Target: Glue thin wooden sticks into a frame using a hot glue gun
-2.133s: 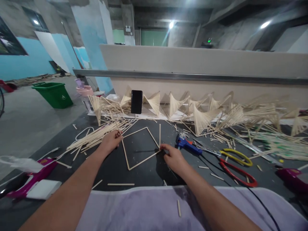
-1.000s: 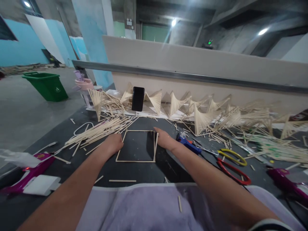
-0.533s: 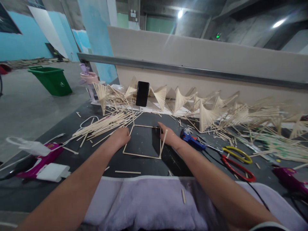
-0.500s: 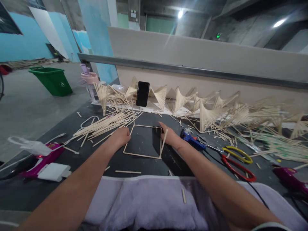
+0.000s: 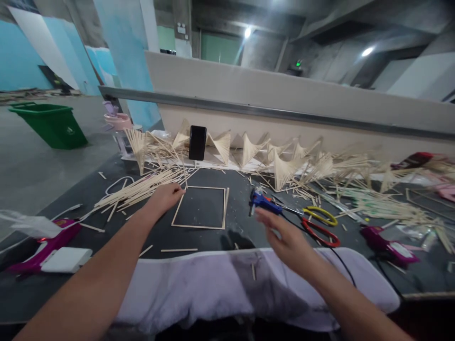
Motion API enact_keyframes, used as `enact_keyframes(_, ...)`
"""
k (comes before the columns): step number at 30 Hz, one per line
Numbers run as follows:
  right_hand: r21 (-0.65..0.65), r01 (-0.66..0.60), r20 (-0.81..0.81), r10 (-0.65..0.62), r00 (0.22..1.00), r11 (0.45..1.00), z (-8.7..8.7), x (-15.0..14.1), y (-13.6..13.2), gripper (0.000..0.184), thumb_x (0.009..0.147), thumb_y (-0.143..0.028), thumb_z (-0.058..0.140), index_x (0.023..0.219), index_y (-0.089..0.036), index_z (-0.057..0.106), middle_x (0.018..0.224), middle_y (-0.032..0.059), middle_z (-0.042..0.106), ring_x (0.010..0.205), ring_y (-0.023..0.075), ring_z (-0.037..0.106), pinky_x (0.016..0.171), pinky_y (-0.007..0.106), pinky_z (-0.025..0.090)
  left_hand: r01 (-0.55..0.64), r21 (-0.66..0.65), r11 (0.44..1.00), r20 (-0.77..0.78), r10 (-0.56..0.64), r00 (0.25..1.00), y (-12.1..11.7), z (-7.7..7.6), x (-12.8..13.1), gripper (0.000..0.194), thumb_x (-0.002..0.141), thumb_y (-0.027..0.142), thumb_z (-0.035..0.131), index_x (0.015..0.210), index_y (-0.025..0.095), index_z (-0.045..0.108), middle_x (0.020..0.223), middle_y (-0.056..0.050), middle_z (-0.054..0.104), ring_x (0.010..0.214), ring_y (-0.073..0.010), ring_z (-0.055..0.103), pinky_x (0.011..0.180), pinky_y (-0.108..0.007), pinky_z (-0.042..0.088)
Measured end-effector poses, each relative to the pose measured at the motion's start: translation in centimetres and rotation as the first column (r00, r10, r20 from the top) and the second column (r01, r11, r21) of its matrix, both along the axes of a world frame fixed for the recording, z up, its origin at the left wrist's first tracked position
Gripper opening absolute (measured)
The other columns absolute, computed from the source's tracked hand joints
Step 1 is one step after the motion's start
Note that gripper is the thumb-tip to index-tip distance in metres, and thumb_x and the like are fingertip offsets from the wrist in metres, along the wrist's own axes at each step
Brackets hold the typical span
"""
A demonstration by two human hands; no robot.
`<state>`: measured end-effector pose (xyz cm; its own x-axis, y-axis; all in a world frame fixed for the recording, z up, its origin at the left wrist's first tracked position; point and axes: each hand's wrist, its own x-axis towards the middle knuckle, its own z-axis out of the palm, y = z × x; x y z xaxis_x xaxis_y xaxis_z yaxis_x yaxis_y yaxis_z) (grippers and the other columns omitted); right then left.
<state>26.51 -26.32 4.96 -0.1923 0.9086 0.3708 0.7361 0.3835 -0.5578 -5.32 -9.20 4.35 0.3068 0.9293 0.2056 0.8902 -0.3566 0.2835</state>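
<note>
A square frame of thin wooden sticks (image 5: pixel 199 226) lies flat on the dark table (image 5: pixel 213 237). My left hand (image 5: pixel 164 196) rests at the frame's far left corner, fingers curled, pinching the stick there. My right hand (image 5: pixel 284 237) hovers above the table right of the frame, fingers loosely apart and blurred, holding nothing. It is just in front of the blue glue gun (image 5: pixel 262 201). An extra loose stick (image 5: pixel 226 207) lies along the frame's right side.
A pile of long sticks (image 5: pixel 138 189) lies left of the frame. Yellow and red scissors (image 5: pixel 320 225), magenta glue guns (image 5: pixel 386 241) (image 5: pixel 42 246), a black phone (image 5: pixel 197 142) and several finished stick fans (image 5: pixel 284 168) stand behind. A lilac cloth (image 5: pixel 213 284) covers the near edge. A green bin (image 5: pixel 50 124) stands far left.
My right hand let go of the frame's right side and moved right and nearer, toward the blue glue gun. The frame now lies flat. My left hand stays at the left corner.
</note>
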Motion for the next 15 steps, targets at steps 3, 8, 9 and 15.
enact_keyframes(3, -0.01, -0.004, 0.058, 0.004, 0.998, 1.0, -1.8, 0.6, -6.2, 0.04, 0.079, -0.014, 0.041, 0.118, -0.021, 0.048, 0.114, 0.0077, 0.058, 0.105, 0.0166, 0.054, 0.089, 0.033, 0.045, 0.007, 0.089, 0.996, 0.081, -0.014, 0.997, -0.2, 0.2, -0.1, 0.038, 0.078, 0.047, 0.036, 0.071, 0.017, 0.06, 0.065, -0.002, 0.06, 0.063, -0.0149, 0.052, 0.055, -0.022, 0.032)
enact_keyframes(8, 0.024, 0.063, 0.041, -0.064, 0.997, 0.998, -3.7, 2.2, -10.6, 0.031, 0.083, -0.018, 0.04, 0.109, -0.02, 0.055, 0.106, 0.0092, 0.061, 0.1, 0.0172, 0.056, 0.087, 0.033, 0.046, -0.011, 0.086, 0.996, 0.085, 0.003, 0.996, -0.6, 2.4, 0.2, 0.034, 0.076, 0.043, 0.039, 0.072, 0.017, 0.06, 0.069, -0.003, 0.061, 0.066, -0.0156, 0.053, 0.058, -0.023, 0.032)
enact_keyframes(9, 0.023, 0.06, 0.04, -0.061, 0.997, 0.998, -3.5, 2.5, -10.7, 0.031, 0.083, -0.019, 0.04, 0.109, -0.02, 0.055, 0.106, 0.0094, 0.061, 0.1, 0.0174, 0.056, 0.087, 0.034, 0.046, -0.003, 0.068, 0.998, 0.053, -0.001, 0.999, -0.8, 3.2, 0.3, 0.032, 0.075, 0.041, 0.04, 0.072, 0.017, 0.061, 0.069, -0.003, 0.061, 0.066, -0.016, 0.053, 0.058, -0.023, 0.032)
enact_keyframes(15, -0.078, -0.05, 0.049, 0.054, 0.997, 0.996, -2.1, 0.8, -8.2, 0.034, 0.081, -0.017, 0.041, 0.112, -0.02, 0.055, 0.113, 0.0098, 0.054, 0.104, 0.0168, 0.051, 0.091, 0.032, 0.041, 0.075, -0.049, 0.996, -0.071, -0.079, 0.994, -5.7, 8.6, 2.0, 0.026, 0.072, 0.037, 0.046, 0.075, 0.018, 0.063, 0.072, -0.003, 0.062, 0.067, -0.0159, 0.052, 0.058, -0.023, 0.031)
